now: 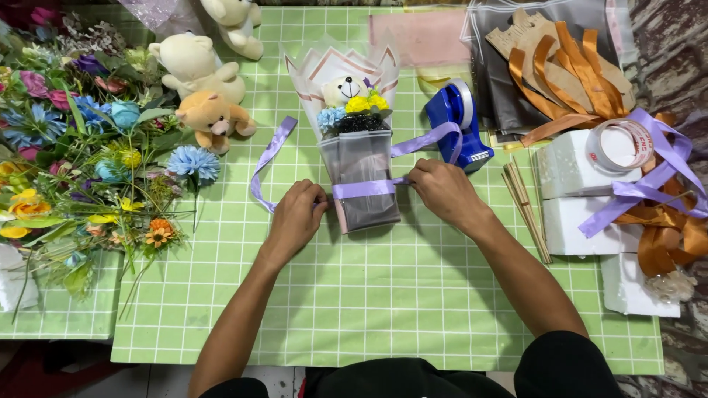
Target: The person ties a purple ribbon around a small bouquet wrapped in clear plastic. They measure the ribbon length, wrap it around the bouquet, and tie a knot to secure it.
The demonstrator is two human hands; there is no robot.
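Left hand (295, 217) and right hand (441, 190), each grip closed on the purple ribbon (363, 189), flank the small bouquet (358, 144) lying mid-table (383, 295). The ribbon bands its grey wrap. Beyond: blue tape dispenser (457, 121), teddy bears (203, 85).

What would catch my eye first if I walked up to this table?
Probably the small bouquet at the centre of the green checked table, with a little white bear and yellow flowers inside. The left hand and right hand hold a lilac ribbon across its wrap. A heap of colourful artificial flowers fills the left side.
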